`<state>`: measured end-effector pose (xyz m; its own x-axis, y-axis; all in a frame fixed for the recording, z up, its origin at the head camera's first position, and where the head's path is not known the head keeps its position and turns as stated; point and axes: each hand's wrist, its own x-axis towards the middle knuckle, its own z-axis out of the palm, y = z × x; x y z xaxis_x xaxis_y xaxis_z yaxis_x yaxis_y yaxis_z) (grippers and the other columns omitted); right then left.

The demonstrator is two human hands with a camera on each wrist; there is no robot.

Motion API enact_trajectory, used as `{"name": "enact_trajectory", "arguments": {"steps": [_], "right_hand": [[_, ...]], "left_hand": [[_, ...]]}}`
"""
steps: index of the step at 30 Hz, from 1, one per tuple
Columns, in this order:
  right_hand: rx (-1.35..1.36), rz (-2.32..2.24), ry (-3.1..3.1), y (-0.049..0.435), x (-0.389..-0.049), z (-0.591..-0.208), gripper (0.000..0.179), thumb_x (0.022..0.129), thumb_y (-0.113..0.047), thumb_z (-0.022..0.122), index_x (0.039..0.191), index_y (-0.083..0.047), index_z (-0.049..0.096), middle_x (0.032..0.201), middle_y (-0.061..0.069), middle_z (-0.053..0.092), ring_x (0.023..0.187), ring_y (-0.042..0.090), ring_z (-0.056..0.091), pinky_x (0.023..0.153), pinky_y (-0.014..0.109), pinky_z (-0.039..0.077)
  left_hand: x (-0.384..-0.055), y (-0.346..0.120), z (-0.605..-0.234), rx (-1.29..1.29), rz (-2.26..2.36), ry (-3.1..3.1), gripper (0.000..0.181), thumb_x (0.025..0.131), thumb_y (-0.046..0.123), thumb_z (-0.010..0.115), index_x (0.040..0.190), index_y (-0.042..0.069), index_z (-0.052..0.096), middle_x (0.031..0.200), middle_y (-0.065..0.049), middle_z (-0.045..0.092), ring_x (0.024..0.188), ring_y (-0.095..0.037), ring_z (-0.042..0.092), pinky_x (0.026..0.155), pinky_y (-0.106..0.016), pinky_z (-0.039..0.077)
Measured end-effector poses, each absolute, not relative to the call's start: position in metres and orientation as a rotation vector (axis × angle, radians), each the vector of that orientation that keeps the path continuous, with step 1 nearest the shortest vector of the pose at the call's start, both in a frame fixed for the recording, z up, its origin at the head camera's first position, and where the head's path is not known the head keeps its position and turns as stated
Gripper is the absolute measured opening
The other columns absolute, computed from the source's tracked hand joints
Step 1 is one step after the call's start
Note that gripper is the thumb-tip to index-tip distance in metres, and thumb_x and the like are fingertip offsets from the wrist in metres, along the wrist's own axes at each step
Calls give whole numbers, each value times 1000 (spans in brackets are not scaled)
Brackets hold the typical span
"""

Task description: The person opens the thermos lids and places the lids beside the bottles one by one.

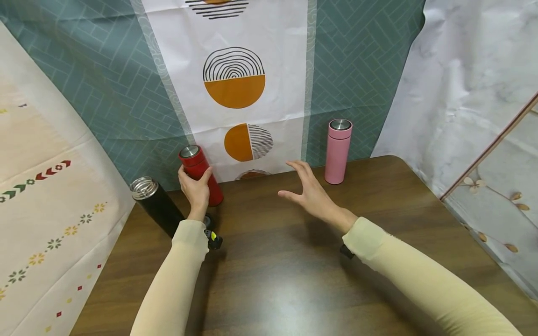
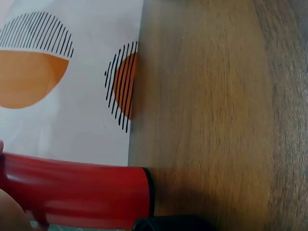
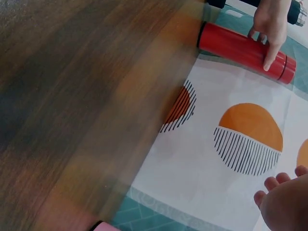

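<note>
Near the table's back edge at left stands a red thermos flask [image 1: 215, 192] with a silver-topped lid. My left hand [image 1: 195, 190] grips its upper body, thumb on the right side and fingers round the left. The right wrist view shows this same left hand [image 3: 272, 24] across the flask. My right hand [image 1: 313, 193] is raised over the table with fingers spread and holds nothing. To its right is a pink thermos flask [image 1: 337, 158], upright and lidded. A black flask [image 1: 157, 205] with a bare threaded mouth stands left of my left hand.
A brown wooden table [image 1: 269, 261] runs up to a patterned cloth [image 1: 286, 93] hanging behind it. A small dark round piece [image 1: 208, 220] shows beside my left wrist, partly hidden. Pale cloths hang at the left and right sides.
</note>
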<state>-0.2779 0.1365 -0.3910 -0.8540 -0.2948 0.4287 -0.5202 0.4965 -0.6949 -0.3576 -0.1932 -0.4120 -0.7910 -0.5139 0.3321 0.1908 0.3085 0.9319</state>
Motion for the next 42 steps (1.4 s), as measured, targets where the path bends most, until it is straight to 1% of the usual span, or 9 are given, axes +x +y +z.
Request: {"name": "enact_trajectory", "arguments": {"steps": [5, 14, 20, 25, 28, 32, 35, 38, 42], "right_hand": [[699, 1341, -2481, 141, -277, -386, 84, 92, -32, 82, 160, -14, 35, 158, 11, 34, 149, 28, 34, 121, 54, 31], [723, 1418, -2469, 153, -269, -369, 81, 93, -36, 80, 159, -16, 37, 155, 7, 39, 146, 25, 37, 121, 53, 30], [792, 1554, -2432, 160, -264, -362, 78, 94, -26, 80, 159, -16, 36, 157, 6, 37, 148, 23, 38, 124, 43, 29], [805, 1600, -2447, 163, -259, -358, 76, 96, -24, 78, 159, -18, 37, 157, 4, 40, 150, 22, 36, 125, 41, 27], [819, 1634, -2452, 164, -257, -355, 75, 96, -27, 77, 159, -18, 37, 158, 3, 43, 152, 22, 35, 126, 42, 25], [833, 1673, -2461, 165, -252, -350, 76, 97, -31, 76, 160, -19, 36, 160, 2, 43, 153, 22, 33, 126, 46, 24], [833, 1685, -2461, 165, -248, -346, 76, 97, -33, 76, 160, -20, 36, 160, 2, 43, 153, 21, 33, 126, 49, 24], [835, 1697, -2458, 165, -245, -343, 76, 97, -34, 75, 161, -20, 36, 160, 1, 43, 152, 21, 34, 125, 50, 25], [868, 1722, -2459, 163, -240, -340, 77, 97, -34, 74, 161, -18, 35, 161, 2, 43, 153, 23, 33, 125, 54, 25]], "left_hand": [[-351, -189, -409, 275, -1556, -1951, 80, 89, 22, 84, 153, 6, 39, 148, -14, 50, 137, -29, 46, 119, -46, 37], [-333, -168, -393, 119, -1660, -1950, 80, 89, 20, 85, 153, 5, 40, 142, -15, 54, 127, -28, 56, 112, -44, 45], [-314, -150, -389, 4, -1757, -2027, 78, 90, 21, 83, 153, 5, 40, 142, -15, 54, 125, -30, 57, 109, -48, 47], [-298, -134, -385, -92, -1861, -2080, 73, 92, 19, 82, 151, 6, 42, 142, -15, 55, 127, -32, 57, 110, -47, 47], [-290, -126, -383, -171, -1918, -2110, 71, 91, 16, 82, 150, 7, 43, 141, -13, 57, 127, -29, 58, 111, -44, 47], [-283, -119, -379, -313, -1973, -2148, 68, 91, 11, 81, 149, 7, 45, 141, -12, 58, 127, -29, 58, 112, -44, 47], [-278, -113, -377, -396, -1983, -2197, 68, 91, 12, 81, 149, 7, 45, 141, -12, 58, 129, -29, 56, 113, -44, 46], [-272, -106, -378, -444, -1986, -2251, 69, 91, 16, 81, 150, 10, 46, 143, -9, 58, 132, -27, 55, 115, -43, 44], [-260, -97, -379, -502, -2024, -2302, 69, 90, 16, 82, 149, 13, 47, 142, -8, 59, 131, -27, 57, 114, -44, 45]]}}
